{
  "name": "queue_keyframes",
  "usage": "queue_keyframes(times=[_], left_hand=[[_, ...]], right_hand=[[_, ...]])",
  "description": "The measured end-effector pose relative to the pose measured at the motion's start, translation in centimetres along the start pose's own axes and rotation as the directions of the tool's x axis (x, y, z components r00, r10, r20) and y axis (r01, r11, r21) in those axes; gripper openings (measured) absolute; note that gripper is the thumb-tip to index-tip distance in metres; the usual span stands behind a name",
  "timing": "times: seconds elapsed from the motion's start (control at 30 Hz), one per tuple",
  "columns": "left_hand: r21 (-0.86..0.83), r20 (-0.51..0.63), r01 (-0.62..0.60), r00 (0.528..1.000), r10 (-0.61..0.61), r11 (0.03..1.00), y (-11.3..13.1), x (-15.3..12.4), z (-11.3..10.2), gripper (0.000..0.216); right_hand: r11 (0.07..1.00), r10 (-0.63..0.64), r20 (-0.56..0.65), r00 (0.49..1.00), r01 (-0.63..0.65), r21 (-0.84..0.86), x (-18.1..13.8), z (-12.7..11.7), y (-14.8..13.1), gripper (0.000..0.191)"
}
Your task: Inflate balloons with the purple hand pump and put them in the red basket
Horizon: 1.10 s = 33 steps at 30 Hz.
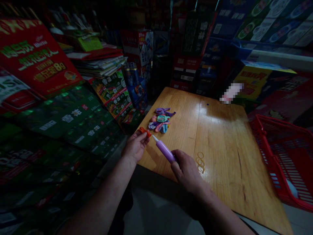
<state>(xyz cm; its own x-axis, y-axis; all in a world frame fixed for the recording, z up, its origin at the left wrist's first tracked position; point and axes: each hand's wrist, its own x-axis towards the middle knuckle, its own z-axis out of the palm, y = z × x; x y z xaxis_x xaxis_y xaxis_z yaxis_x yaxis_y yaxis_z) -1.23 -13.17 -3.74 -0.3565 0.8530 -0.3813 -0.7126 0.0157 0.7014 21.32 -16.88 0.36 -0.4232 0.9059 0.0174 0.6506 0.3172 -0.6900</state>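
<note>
Over the near left edge of the wooden table (220,137), the left hand (136,146) pinches a limp orange balloon (144,131) between thumb and fingers. The right hand (186,168), over the table's near edge, has its fingers wrapped around a purple hand pump (165,150). The pump's white nozzle (155,138) points at the balloon; whether its tip is touching cannot be told.

On the table's left side lies a loose pile of limp balloons (161,120) in purple, pink, teal and blue. Toward the table's near edge, several rubber bands (200,162) overlap.

Against the table's right side is a red basket (294,153) with slatted walls; a pale rounded thing (292,188) shows low in it, too hidden to name. Left of the table, green cartons (73,114) are stacked, their contents out of sight. Beyond its far left corner, blue cans (132,75) stand on a blue box (141,93).
</note>
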Motion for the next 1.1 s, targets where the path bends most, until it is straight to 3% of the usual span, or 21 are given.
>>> queue_keyframes(times=[0.53,0.83,1.1], left_hand=[[0.159,0.064,0.005,0.998,-0.015,0.987,-0.6,-0.6,-0.4,0.025],[0.162,0.127,0.006,0.992,-0.027,0.987,-1.2,-0.8,-0.5,0.029],[0.111,0.118,0.123,0.984,-0.136,0.986,-0.9,-1.3,-0.1,0.021]], right_hand=[[1.000,-0.025,-0.003,1.000,0.025,0.014,-0.1,0.7,-0.1,0.021],[0.999,-0.042,-0.005,0.999,0.042,-0.019,-0.2,0.9,-0.3,0.023],[0.999,-0.045,-0.063,0.997,0.044,-0.010,-0.3,1.4,-0.3,0.028]])
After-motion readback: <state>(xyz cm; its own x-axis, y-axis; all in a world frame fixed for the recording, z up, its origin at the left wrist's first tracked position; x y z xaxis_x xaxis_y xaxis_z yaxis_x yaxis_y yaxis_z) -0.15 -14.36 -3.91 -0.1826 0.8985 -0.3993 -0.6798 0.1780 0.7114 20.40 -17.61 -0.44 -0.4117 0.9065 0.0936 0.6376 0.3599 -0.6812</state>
